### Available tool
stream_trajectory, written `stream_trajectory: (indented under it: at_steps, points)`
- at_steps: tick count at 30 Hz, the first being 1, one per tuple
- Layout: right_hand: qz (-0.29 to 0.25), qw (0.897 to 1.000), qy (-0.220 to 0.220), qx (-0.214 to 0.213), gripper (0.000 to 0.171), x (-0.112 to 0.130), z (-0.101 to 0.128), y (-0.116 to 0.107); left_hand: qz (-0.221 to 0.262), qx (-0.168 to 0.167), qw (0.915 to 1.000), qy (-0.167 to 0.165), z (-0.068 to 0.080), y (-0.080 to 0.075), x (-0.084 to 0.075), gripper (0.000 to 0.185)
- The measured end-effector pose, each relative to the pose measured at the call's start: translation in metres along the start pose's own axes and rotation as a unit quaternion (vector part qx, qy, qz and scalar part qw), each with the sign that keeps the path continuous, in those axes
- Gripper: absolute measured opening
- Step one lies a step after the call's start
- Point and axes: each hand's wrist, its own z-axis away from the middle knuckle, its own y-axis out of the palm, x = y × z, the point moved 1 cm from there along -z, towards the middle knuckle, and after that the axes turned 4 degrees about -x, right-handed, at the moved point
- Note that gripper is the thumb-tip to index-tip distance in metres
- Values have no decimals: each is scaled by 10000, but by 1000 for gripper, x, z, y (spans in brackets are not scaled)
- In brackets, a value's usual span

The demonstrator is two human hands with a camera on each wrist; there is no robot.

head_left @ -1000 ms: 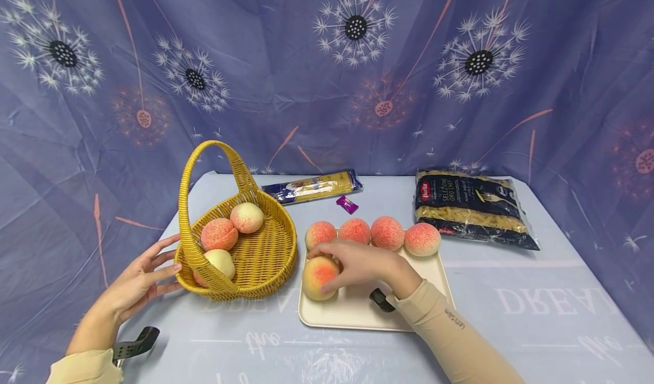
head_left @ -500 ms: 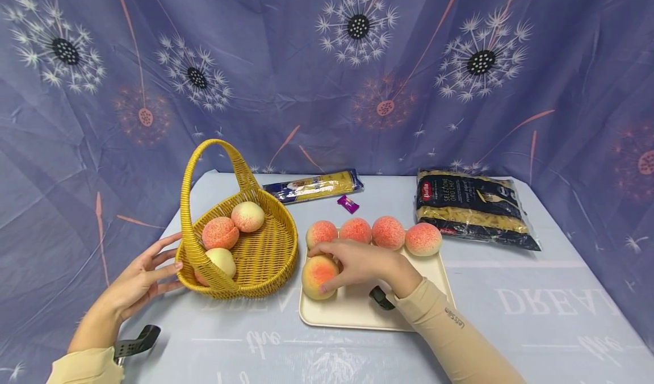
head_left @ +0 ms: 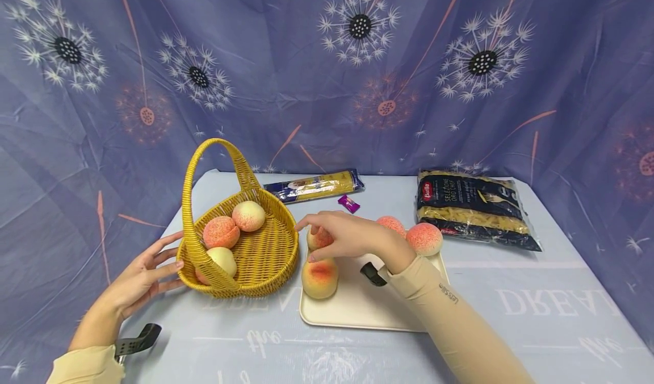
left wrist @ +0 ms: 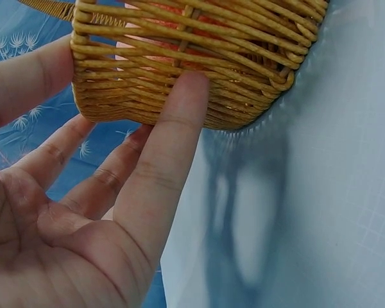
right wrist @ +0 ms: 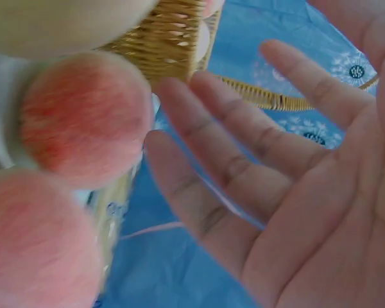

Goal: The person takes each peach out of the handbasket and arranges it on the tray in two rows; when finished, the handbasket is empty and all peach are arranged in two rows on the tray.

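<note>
A yellow wicker basket (head_left: pixel 265 253) holds three peaches (head_left: pixel 221 232). My left hand (head_left: pixel 166 259) rests with straight fingers (left wrist: pixel 179 122) against the basket's left wall (left wrist: pixel 199 58). A cream tray (head_left: pixel 368 310) carries a front peach (head_left: pixel 319 279), a back-left peach (head_left: pixel 321 240) and others (head_left: pixel 424 238) in a row. My right hand (head_left: pixel 309 237) hovers open over the back-left peach (right wrist: pixel 86 119). In the right wrist view its spread fingers (right wrist: pixel 212 147) stay apart from that peach. Another peach (right wrist: pixel 38 247) lies beside it.
A dark pasta bag (head_left: pixel 472 208) lies at the right. A spaghetti pack (head_left: pixel 314 185) and a small purple candy (head_left: pixel 347 204) lie behind the tray. A flowered blue cloth hangs behind the table, and the same kind covers it (head_left: pixel 536 316).
My right hand let go of the front peach, rose and moved back over the back-left peach. The front peach stays on the tray. My left hand kept its place.
</note>
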Motion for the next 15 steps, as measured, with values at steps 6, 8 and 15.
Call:
stream_trajectory:
  at_steps: [6,8,15]
  points:
    - [-491,9976,-361,328,60,18,-44,-5,7,43,10000,50,0,-1,2,69]
    - [-499,9968,-420,455,60,23,-61,-3,16,67,10000,60,0,0,2,69]
    - [-732,9906,-669,937,62,40,-113,12,-8,94,9999,75,0,0,0,69]
